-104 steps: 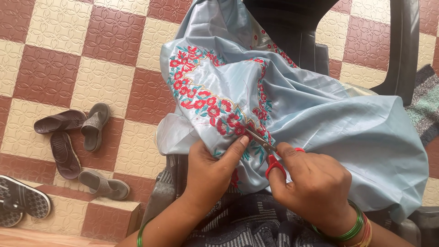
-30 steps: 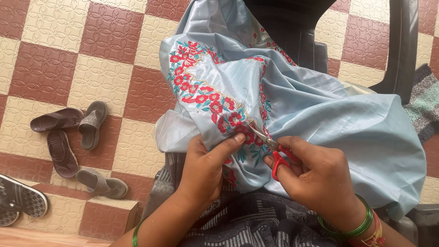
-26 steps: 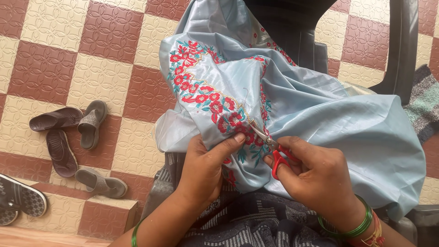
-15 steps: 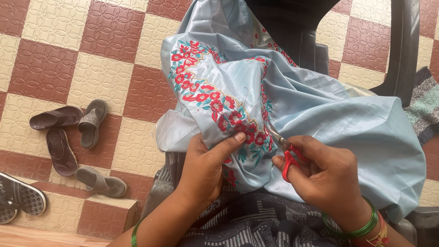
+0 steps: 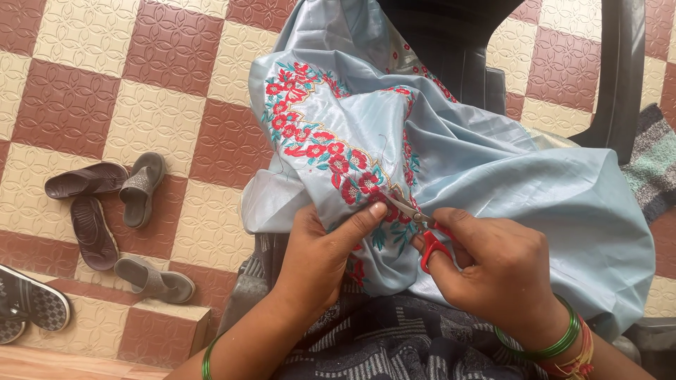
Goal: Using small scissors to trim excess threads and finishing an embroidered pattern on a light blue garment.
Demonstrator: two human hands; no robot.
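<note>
Cloth (image 5: 493, 183): pale blue, draped over the lap, its red-and-teal embroidered border (image 5: 331, 151) running from far left down to the hands. Scissors (image 5: 415, 225), red-handled, tips at the near end of the border, right by the left thumb. Right hand (image 5: 500, 271): grip closed through the handles. Left hand (image 5: 320, 257): grip pinching cloth just left of the blades. Trimming looks to be at the border's near end; loose threads probably remain, too fine to tell. Sandals (image 5: 105, 211) on the tiled floor (image 5: 162, 91), far left.
</note>
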